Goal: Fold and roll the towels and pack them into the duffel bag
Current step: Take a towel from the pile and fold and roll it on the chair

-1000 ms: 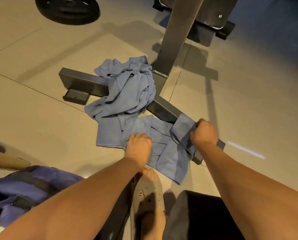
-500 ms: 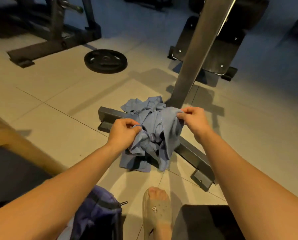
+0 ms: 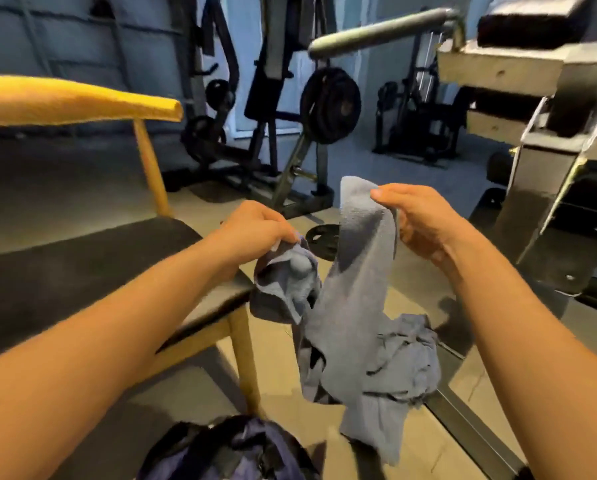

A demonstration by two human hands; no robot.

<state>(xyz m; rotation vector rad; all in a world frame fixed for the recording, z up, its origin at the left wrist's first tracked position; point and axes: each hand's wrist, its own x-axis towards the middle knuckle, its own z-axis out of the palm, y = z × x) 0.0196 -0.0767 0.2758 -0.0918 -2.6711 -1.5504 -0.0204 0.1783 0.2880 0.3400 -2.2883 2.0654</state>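
A blue-grey towel (image 3: 352, 306) hangs in the air between my hands, crumpled and drooping toward the floor. My left hand (image 3: 255, 230) pinches a bunched corner of it. My right hand (image 3: 425, 220) grips another edge higher up, with the cloth draped over the fingers. More blue-grey towels (image 3: 411, 362) lie heaped on the floor behind the hanging one. The dark blue duffel bag (image 3: 234, 452) sits on the floor at the bottom, partly cut off by the frame edge.
A wooden chair (image 3: 82, 271) with a black seat and yellow backrest stands at my left. A metal gym machine frame (image 3: 549, 188) rises at the right, its base bar (image 3: 473, 431) running along the floor. A weight plate (image 3: 321, 237) lies on the tiles beyond.
Both hands have lifted the towel from the floor pile up into the air. The view has tilted up from the floor to the room.
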